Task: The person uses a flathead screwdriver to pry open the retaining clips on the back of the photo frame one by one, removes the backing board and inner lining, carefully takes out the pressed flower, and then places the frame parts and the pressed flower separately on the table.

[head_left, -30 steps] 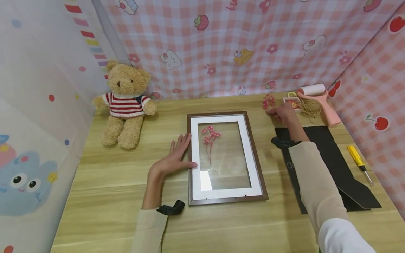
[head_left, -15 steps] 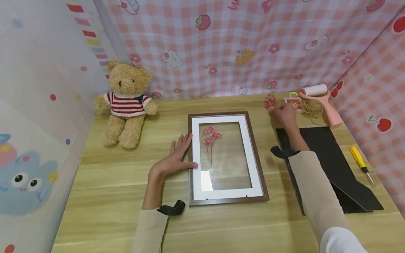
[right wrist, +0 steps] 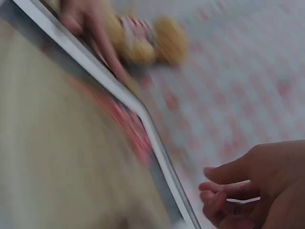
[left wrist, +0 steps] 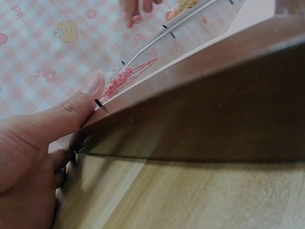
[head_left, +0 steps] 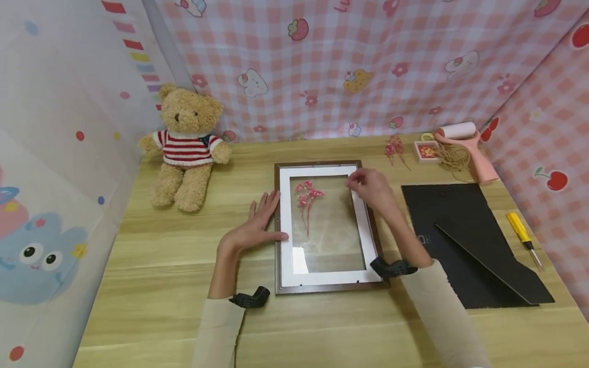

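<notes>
A brown picture frame [head_left: 379, 245] with a white mat [head_left: 285, 260] and a clear pane lies on the table. On the pane, at upper left, is a pink dried flower sprig [head_left: 308, 197]. My left hand [head_left: 250, 232] rests along the frame's left side, fingers straight, thumb over the edge; the left wrist view shows the thumb beside the frame's rim [left wrist: 190, 71]. Over the upper right corner hovers my right hand [head_left: 374, 190], its fingers loosely bent. No object shows between thumb and fingers in the right wrist view, where the right hand [right wrist: 257, 186] is beside the frame.
More pink dried flowers [head_left: 394, 147] lie at the back, near a small box [head_left: 427, 152], twine [head_left: 454, 157] and a pink lint roller [head_left: 476, 156]. A black backing board [head_left: 437, 204] and yellow screwdriver [head_left: 520, 227] lie right. A teddy bear [head_left: 187, 148] sits back left.
My right hand has left the pink flowers at the back and come left and nearer, over the frame. The flowers stay behind, their stems now visible. My left hand stays put.
</notes>
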A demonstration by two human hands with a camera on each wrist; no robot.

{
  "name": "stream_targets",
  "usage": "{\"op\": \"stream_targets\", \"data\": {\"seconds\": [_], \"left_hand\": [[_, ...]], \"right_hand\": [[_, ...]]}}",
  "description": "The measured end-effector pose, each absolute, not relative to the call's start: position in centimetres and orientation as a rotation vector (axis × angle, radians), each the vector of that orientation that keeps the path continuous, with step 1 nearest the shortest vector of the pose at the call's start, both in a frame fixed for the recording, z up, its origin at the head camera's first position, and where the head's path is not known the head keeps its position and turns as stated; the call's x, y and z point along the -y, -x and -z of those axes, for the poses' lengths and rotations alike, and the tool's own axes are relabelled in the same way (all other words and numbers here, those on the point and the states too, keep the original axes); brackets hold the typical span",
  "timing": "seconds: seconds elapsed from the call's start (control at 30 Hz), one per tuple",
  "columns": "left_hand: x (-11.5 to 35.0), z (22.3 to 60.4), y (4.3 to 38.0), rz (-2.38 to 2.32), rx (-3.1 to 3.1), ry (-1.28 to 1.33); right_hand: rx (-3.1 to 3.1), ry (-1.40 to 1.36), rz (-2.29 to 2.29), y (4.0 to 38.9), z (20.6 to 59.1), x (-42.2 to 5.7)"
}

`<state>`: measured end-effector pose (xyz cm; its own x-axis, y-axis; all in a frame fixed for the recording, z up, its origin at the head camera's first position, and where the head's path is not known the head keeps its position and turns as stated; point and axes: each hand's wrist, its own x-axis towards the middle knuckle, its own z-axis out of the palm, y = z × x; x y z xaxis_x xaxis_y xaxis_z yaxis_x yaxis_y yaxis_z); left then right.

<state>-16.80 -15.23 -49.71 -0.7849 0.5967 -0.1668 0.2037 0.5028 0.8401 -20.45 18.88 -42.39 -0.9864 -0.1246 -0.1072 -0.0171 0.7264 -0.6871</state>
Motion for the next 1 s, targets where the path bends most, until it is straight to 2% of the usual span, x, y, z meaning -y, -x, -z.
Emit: {"op": "stream_targets", "data": {"seconds": [0.17,0.33,0.77,1.0], "left_hand": [[15.4,50.4,17.1,-1.198,-2.327,-0.650],[15.5,51.3,17.4,-1.228,-2.309,-0.640],[15.4,51.9,17.8,-1.215,-2.319,-0.636],[15.4,51.6,17.6,-1.218,-2.312,-0.634]], "right_hand": [[-2.783,0.274,0.856,17.6,43.3,-12.8],[-2.815,0.297,0.734,16.3,44.4,-9.9],[-2.771,0.234,0.717,16.1,44.5,-9.1],[-2.675,0.180,0.776,19.1,49.9,-10.8]]}}
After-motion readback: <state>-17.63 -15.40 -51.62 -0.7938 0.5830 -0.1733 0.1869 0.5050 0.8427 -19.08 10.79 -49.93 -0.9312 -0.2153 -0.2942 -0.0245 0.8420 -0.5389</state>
